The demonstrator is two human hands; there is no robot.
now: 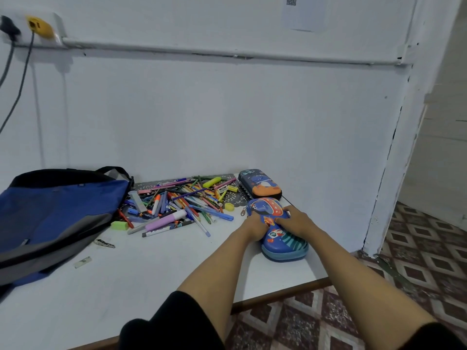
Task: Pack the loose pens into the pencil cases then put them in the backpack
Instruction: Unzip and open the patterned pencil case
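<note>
Both hands gripped the near pencil case (283, 238), a rounded hard shell in glossy blue with a space print. The left hand (255, 224) curled over its left edge and the right hand (295, 222) over its top. It lay at the right end of the smooth white counter (151, 269). The far pencil case (260, 184), similarly moulded, sat just behind it. A jumble of thin plastic pens (182, 200) lay between the cases and a limp blue fabric backpack (58, 213). Behind stood a plain white wall (227, 117), and below lay a diamond-patterned tile floor (417, 248).
</note>
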